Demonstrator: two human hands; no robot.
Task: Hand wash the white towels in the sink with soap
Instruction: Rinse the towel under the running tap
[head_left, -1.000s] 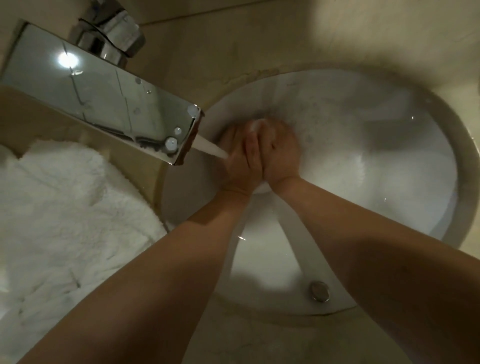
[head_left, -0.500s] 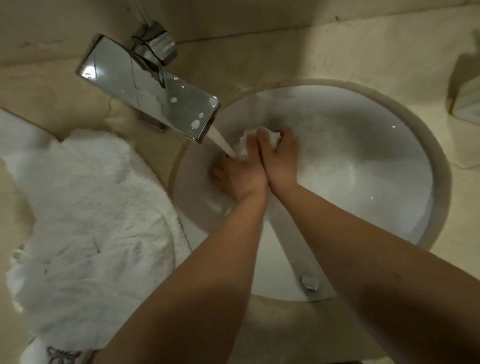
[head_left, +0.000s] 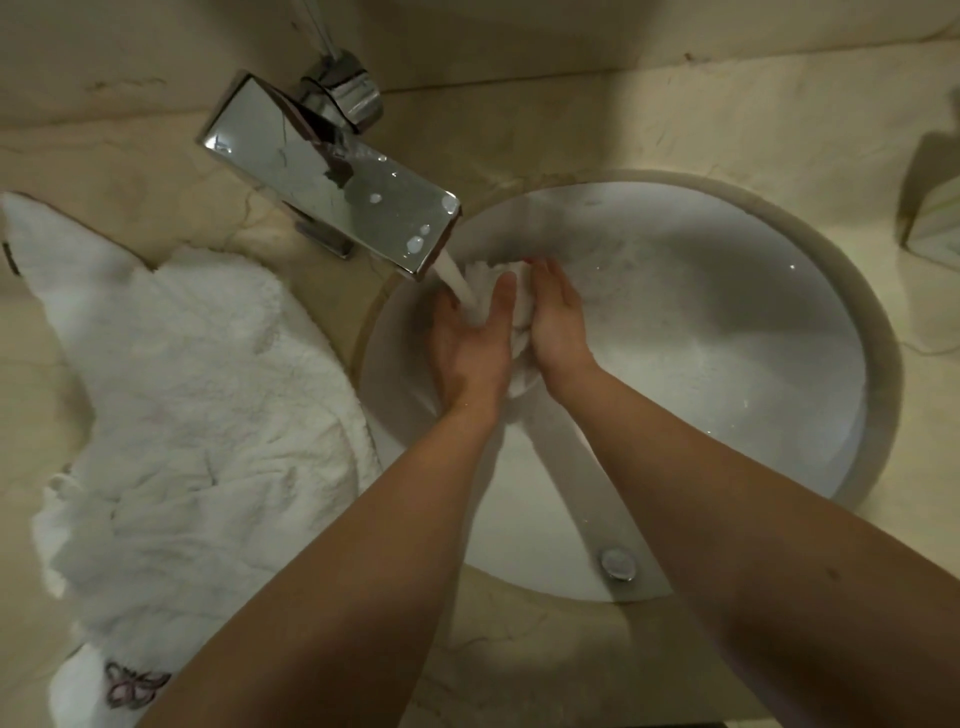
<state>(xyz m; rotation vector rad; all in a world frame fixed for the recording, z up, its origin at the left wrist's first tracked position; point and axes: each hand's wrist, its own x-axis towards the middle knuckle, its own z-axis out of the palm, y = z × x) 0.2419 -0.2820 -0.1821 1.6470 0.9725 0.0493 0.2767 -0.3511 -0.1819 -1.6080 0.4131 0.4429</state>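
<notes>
Terry cloth, white: small towel bunched in the sink, directly under the faucet stream. Sandwiched between left hand and right hand, palms facing each other; fingers looked mostly straight, pressing rather than curled round. Couldn't tell how far the fingertips wrapped the far side.

Handling, judged: soaked, so heavier than it looked, limp, no stiffness to lean on. Likely slick if soaped; no suds clearly visible on it. Not fragile, could take hard wringing and rubbing. Best held as a wad, both palms squeezing the bulk, not by an edge, since a wet corner would stretch and drip.

Bigger fluffy towel pile sat dry-looking on the counter left of the basin, one edge draped toward the rim. Expected far heavier once wet; better fed in section by section.
</notes>
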